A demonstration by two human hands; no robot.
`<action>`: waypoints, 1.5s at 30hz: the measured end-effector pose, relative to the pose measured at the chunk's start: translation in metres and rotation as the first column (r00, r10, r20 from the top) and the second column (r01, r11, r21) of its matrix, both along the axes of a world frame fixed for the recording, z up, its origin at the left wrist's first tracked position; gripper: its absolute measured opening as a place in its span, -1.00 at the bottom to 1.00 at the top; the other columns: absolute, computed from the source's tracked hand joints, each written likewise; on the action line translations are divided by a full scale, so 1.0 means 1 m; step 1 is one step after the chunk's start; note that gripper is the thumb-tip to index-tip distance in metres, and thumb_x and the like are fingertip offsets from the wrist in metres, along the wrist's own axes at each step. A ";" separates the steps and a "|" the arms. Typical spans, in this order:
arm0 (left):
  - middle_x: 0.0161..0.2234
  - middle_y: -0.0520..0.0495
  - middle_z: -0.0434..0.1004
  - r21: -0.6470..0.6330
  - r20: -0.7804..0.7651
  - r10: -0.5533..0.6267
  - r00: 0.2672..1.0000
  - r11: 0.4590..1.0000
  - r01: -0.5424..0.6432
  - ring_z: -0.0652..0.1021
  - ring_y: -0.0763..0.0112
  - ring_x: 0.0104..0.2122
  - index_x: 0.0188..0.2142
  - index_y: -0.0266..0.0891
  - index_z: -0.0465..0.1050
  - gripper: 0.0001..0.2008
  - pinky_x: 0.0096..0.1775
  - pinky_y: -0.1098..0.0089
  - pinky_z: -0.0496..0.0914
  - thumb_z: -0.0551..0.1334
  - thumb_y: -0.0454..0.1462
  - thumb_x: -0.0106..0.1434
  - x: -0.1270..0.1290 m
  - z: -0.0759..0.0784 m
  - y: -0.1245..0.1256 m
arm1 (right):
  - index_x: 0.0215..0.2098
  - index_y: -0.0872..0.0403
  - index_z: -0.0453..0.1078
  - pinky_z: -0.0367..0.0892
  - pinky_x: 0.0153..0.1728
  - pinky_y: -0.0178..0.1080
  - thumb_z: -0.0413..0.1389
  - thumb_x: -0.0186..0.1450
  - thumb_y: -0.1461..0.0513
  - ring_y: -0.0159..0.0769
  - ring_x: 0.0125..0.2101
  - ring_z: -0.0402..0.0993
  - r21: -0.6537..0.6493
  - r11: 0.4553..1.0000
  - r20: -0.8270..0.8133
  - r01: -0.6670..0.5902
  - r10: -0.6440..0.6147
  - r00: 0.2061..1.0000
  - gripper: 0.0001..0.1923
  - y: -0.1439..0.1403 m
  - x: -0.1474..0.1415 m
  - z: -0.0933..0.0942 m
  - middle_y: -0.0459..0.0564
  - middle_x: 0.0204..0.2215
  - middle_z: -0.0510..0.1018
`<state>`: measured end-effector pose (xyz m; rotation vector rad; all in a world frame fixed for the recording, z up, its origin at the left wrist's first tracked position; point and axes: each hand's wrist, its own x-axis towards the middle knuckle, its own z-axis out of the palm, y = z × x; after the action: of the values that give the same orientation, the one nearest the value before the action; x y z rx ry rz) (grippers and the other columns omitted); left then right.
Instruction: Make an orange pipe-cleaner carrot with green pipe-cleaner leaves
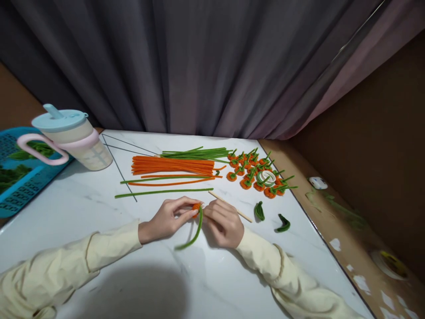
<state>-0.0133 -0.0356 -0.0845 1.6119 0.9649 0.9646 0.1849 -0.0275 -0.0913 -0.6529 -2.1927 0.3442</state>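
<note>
Between the thumb and fingers of my left hand (166, 219) is a small orange pipe-cleaner pumpkin (195, 207). A green pipe cleaner (198, 230) comes out of its top and bends down toward the table, its lower end loose. My right hand (225, 223) is closed right beside it, fingertips pinched at the upper part of the green pipe cleaner; the exact contact is partly hidden by the fingers. A thin wooden stick (244, 214) lies just behind my right hand. To its right rest two dark green curled pieces, one a leaf-like bundle (259, 211) and the other a curved one (283, 223).
Bundles of orange pipe cleaners (172, 165) and green pipe cleaners (195, 153) lie at the back. Several finished pumpkins (246, 182) cluster at right, with a tape roll (267, 178) on them. A lidded cup (83, 146) and blue basket (29, 195) stand left.
</note>
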 end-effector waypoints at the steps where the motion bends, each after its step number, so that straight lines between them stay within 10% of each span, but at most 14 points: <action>1: -0.12 -0.16 0.56 0.042 -0.004 0.004 1.000 0.999 -0.004 0.57 0.25 -0.18 -0.12 -0.25 0.49 -0.76 -0.18 0.37 0.51 0.23 -0.27 0.21 0.000 0.000 -0.001 | -0.29 0.11 0.37 0.33 -0.34 -0.21 -0.05 0.32 0.26 -0.28 -0.37 0.40 -0.169 0.986 -0.086 0.002 -0.017 0.996 -0.83 0.001 0.000 0.004 0.06 -0.43 0.51; 5: -0.04 -0.14 0.52 0.286 -0.066 0.012 0.998 0.958 0.008 0.53 0.24 -0.05 -0.05 -0.21 0.46 -0.71 0.00 0.29 0.43 0.20 -0.36 0.22 -0.002 0.000 -0.005 | -0.45 0.12 0.35 0.30 -0.43 -0.27 0.01 0.30 0.02 -0.38 -0.52 0.34 -0.743 0.647 -0.258 -0.172 -0.039 0.965 -0.65 0.007 0.001 0.019 -0.05 -0.56 0.42; 12: 0.01 -0.17 0.48 0.489 -0.148 -0.024 0.989 0.867 0.094 0.49 0.25 0.01 0.05 -0.22 0.37 -0.61 0.05 0.29 0.39 0.15 -0.45 0.23 -0.003 0.000 -0.008 | -0.43 0.15 0.31 0.26 -0.53 -0.34 0.19 0.08 -0.12 -0.46 -0.61 0.32 -0.928 0.232 -0.288 -0.292 0.050 0.956 -0.51 0.009 -0.001 0.027 -0.11 -0.61 0.41; 17: 0.03 -0.18 0.46 0.305 -0.126 -0.049 0.991 0.949 0.086 0.51 0.26 -0.03 0.12 -0.26 0.31 -0.59 0.00 0.36 0.41 0.14 -0.35 0.26 0.002 0.007 -0.008 | -0.44 0.12 0.28 0.20 -0.57 -0.36 0.19 0.07 -0.12 -0.48 -0.64 0.27 -0.929 0.239 -0.285 -0.284 0.030 0.958 -0.52 0.008 -0.003 0.027 -0.18 -0.66 0.36; 23: -0.29 -0.08 0.63 0.046 -0.249 0.039 0.968 0.999 -0.029 0.57 0.39 -0.46 0.06 -0.35 0.39 -0.56 -0.42 0.50 0.46 0.16 -0.14 0.25 0.011 0.004 -0.008 | -0.45 0.10 0.25 0.13 -0.59 -0.38 0.13 0.15 -0.07 -0.51 -0.65 0.16 -0.885 0.425 -0.203 -0.188 0.009 0.979 -0.60 0.003 -0.005 0.028 -0.23 -0.66 0.27; 27: -0.18 -0.11 0.61 0.124 -0.222 0.086 0.971 0.990 -0.059 0.59 0.35 -0.33 0.00 -0.34 0.44 -0.62 -0.27 0.46 0.48 0.06 -0.19 0.30 0.013 0.000 -0.011 | -0.46 0.10 0.26 0.11 -0.57 -0.38 0.13 0.16 -0.01 -0.51 -0.62 0.13 -0.863 0.495 -0.136 -0.104 -0.028 0.990 -0.65 0.000 -0.007 0.027 -0.21 -0.62 0.24; 33: -0.10 -0.08 0.57 0.186 -0.198 0.123 0.972 0.979 -0.087 0.60 0.33 -0.20 -0.03 -0.26 0.47 -0.67 -0.13 0.44 0.48 0.05 -0.21 0.32 0.016 0.000 -0.014 | -0.50 0.13 0.31 0.01 -0.59 -0.36 0.15 0.14 -0.02 -0.53 -0.65 0.06 -0.894 0.440 -0.102 -0.081 -0.023 0.995 -0.63 0.001 -0.008 0.032 -0.25 -0.68 0.16; 41: 0.02 -0.10 0.47 0.316 -0.173 0.084 0.981 0.949 -0.026 0.55 0.32 -0.07 0.04 -0.26 0.40 -0.66 0.00 0.39 0.44 0.05 -0.27 0.33 0.016 -0.003 -0.017 | -0.53 0.16 0.39 0.01 -0.68 -0.37 0.29 -0.07 -0.04 -0.54 -0.71 0.06 -0.968 0.124 -0.226 -0.217 -0.065 0.972 -0.57 0.004 -0.006 0.033 -0.25 -0.74 0.23; 45: 0.01 -0.10 0.48 0.414 -0.173 0.083 0.981 0.910 -0.004 0.55 0.34 -0.07 0.04 -0.28 0.40 -0.68 -0.01 0.42 0.45 0.06 -0.32 0.33 0.015 -0.002 -0.018 | -0.58 0.16 0.38 -0.03 -0.66 -0.37 0.27 -0.02 0.06 -0.55 -0.70 0.03 -0.960 0.235 -0.181 -0.154 -0.099 0.979 -0.67 0.001 -0.010 0.035 -0.24 -0.74 0.23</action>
<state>0.0018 -0.0535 -0.0863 2.0734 0.9698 1.1161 0.1753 -0.0269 -0.0562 -1.1519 -1.5197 1.8502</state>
